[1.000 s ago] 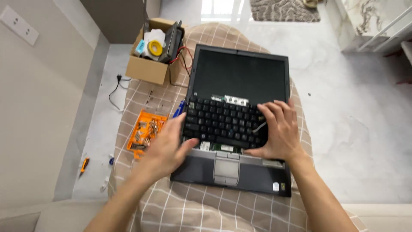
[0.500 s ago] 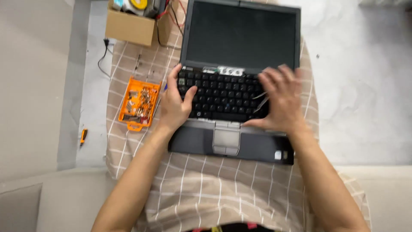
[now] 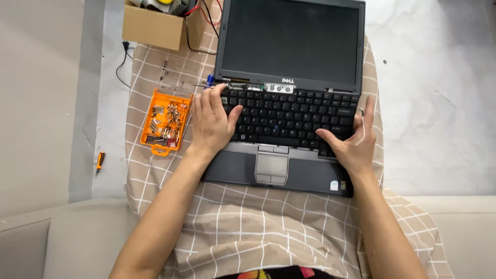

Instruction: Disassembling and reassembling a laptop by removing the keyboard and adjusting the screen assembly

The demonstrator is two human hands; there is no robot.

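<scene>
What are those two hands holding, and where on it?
The left hand and right hand rest at the left and right ends of the laptop's keyboard; whether they grip it cannot be told.

Laptop [image 3: 289, 98]: matt dark-grey plastic, screen slightly glossy. Cloth [image 3: 248, 227] under it: beige woven fabric w/ white checks. Parts tray [image 3: 166, 123]: glossy orange plastic. Box [image 3: 155, 28]: matt brown cardboard. Floor [image 3: 439, 93]: smooth pale stone.

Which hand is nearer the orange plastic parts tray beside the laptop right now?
Left. The left hand rests on the keyboard's left edge, just right of the orange plastic parts tray. The right hand sits at the dark grey laptop's far right side.
</scene>
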